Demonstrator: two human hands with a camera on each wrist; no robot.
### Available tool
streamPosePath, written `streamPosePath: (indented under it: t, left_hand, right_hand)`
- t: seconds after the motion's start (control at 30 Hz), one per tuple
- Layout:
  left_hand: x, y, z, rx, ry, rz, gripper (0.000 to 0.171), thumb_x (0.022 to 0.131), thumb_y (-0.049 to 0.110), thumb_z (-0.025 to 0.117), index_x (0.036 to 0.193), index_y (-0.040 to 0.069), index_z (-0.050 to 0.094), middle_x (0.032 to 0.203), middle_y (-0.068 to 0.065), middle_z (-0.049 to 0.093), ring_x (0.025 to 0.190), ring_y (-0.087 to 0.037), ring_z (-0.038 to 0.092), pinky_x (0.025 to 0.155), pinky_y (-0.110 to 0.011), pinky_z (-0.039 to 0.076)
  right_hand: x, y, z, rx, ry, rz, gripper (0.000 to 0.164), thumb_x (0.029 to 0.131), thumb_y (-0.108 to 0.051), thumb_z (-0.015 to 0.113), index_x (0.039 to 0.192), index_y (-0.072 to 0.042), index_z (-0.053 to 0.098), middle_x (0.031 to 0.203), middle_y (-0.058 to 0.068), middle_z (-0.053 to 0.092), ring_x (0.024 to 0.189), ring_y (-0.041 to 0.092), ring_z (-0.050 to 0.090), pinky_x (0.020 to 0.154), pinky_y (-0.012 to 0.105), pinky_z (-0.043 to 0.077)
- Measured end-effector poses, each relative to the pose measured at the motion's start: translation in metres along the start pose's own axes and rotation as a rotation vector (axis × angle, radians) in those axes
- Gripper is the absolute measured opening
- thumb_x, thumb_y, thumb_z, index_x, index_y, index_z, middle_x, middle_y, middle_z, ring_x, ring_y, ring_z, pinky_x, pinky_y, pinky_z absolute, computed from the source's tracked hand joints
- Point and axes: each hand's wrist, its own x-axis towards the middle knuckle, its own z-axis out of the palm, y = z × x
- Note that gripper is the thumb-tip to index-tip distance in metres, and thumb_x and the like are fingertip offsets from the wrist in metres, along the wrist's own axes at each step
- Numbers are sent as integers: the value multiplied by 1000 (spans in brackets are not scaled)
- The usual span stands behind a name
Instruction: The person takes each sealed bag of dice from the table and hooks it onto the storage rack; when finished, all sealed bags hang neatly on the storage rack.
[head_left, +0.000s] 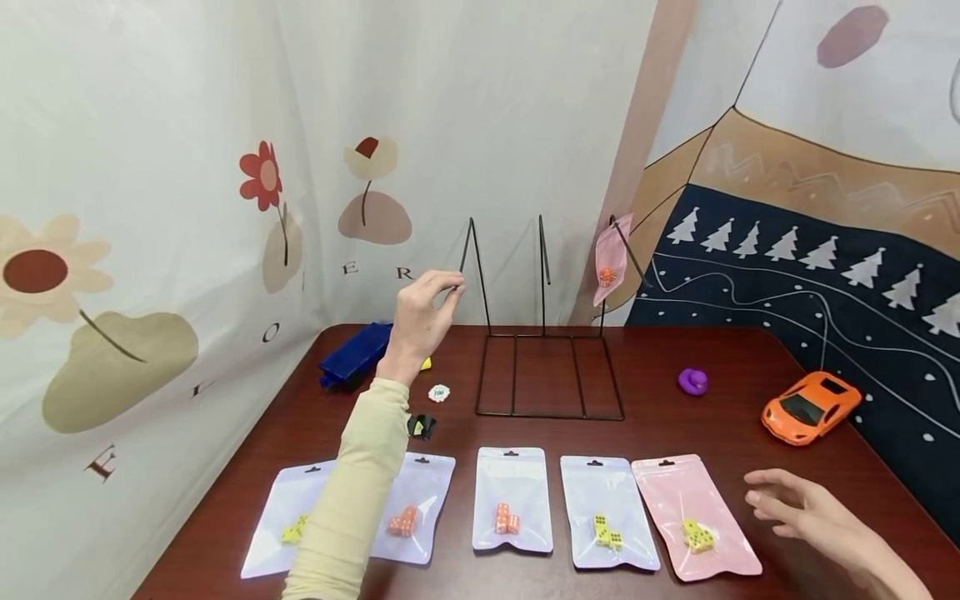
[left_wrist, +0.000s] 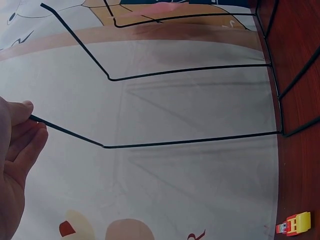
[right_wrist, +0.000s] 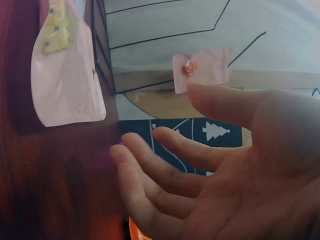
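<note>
Five bags at near side, left hand pinching the left prong of the far rack, right hand released, right of the near pink bag.

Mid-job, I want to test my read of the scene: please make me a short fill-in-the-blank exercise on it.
1. The left hand pinches the tip of one of the ____ prongs on the wire rack.
2. The right hand holds ____.
3. The hanging pink bag contains dice coloured ____.
4. The toy duck is ____.

Missing words: three; nothing; orange; purple.
</note>
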Motion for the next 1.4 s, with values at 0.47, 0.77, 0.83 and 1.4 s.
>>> streamPosePath:
  t: [0.47, 0.77, 0.83, 1.4]
  left_hand:
    - [0, 3, 0, -3, 8, 12, 14, 84, -2, 70, 98, -1, 71, 98, -13, 68, 88, -23, 66, 80, -29, 54]
    - [3, 1, 3, 5, 7, 15, 14, 84, -2, 70, 98, -2, 71, 98, -13, 68, 88, -22, 66, 81, -28, 54]
    - [3, 1, 4, 3, 9, 11, 13, 84, -1, 70, 97, -2, 71, 98, -13, 68, 88, -23, 66, 80, -28, 54]
    - [-2, 2, 3, 15, 19, -14, 12, 86, 1, 69, 98, -1, 72, 98, -12, 68, 89, -23, 66, 79, -32, 54]
  right_hand:
    - [10, 7, 10, 23, -156, 57, 53, 99, -28, 52, 125, 17, 40, 109, 15, 60, 93, 31, 61, 76, 47, 55]
    - [18, 9, 15, -7, -182, 21, 48, 99, -27, 52, 122, 15, 48, 115, 24, 55, 98, 30, 58, 78, 48, 54]
    - [18, 11, 14, -16, -192, 2, 46, 98, -26, 52, 121, 15, 51, 118, 26, 53, 99, 29, 56, 78, 48, 54]
    - [12, 15, 12, -37, -83, -140, 36, 89, -5, 61, 117, 15, 50, 102, 11, 58, 88, 19, 54, 66, 26, 49]
